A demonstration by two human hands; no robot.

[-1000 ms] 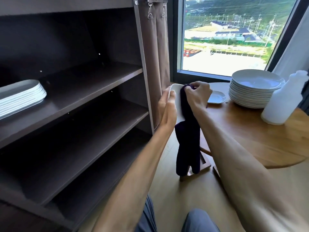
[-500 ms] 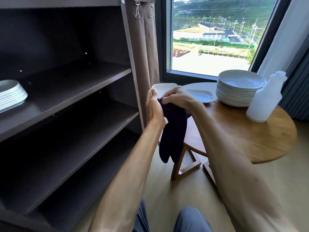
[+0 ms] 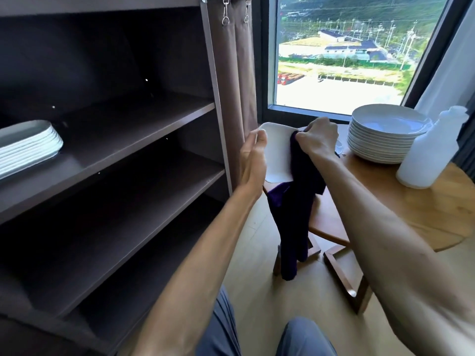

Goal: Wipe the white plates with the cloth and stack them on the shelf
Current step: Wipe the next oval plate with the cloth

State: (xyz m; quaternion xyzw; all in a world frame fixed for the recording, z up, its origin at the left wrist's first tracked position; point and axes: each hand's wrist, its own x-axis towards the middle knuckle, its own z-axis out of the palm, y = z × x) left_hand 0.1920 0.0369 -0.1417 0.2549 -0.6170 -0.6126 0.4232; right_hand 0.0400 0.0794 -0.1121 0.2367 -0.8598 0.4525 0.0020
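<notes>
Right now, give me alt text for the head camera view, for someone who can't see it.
The left hand holds a white plate upright while the right hand grips a dark purple cloth against it. Wiped plates sit stacked on a brown shelf; more wait on the round wooden table.

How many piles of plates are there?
2. One pile of white plates sits on the shelf at the left. A second pile of round plates sits on the wooden table by the window. Another plate is in the left hand, not piled.
</notes>
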